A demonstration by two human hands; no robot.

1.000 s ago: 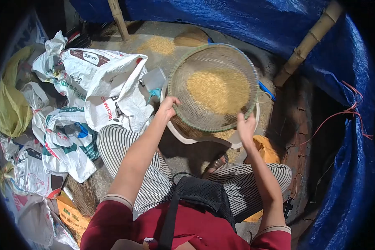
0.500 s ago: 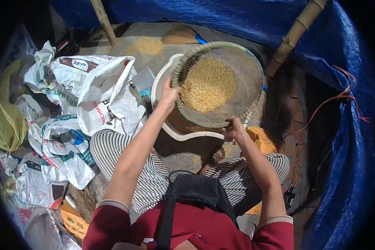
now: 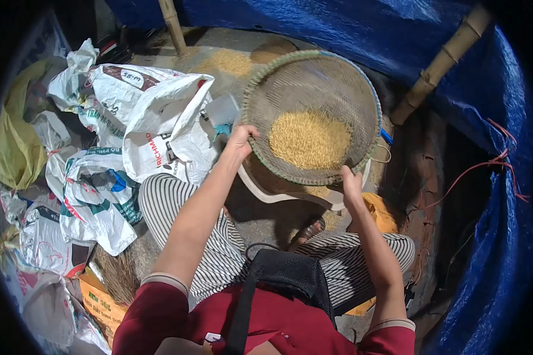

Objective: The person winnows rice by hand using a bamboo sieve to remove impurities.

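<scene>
Both hands hold a round woven sieve basket [image 3: 296, 77] with a greenish bound rim. My left hand [image 3: 241, 139] grips its left edge, fingers wrapped over the rim. At the lower right edge, my right hand [image 3: 352, 179] pinches the rim. A heap of golden grain [image 3: 310, 139] lies inside the sieve, toward its near side and slightly smeared by motion. Under the sieve stands a large white basin [image 3: 278, 194], mostly hidden by it.
White printed sacks [image 3: 160, 118] crowd the left side. Loose grain [image 3: 228, 61] lies on the floor behind, beside a straw broom [image 3: 272, 50]. A bamboo pole [image 3: 441, 65] and a blue tarpaulin [image 3: 497, 171] bound the right. A yellow-orange sack [image 3: 380, 212] lies near my right knee.
The grain has slid from the upper left toward the near middle of the sieve. The sieve's tilt has changed, showing more of its inside. My view has shifted slightly.
</scene>
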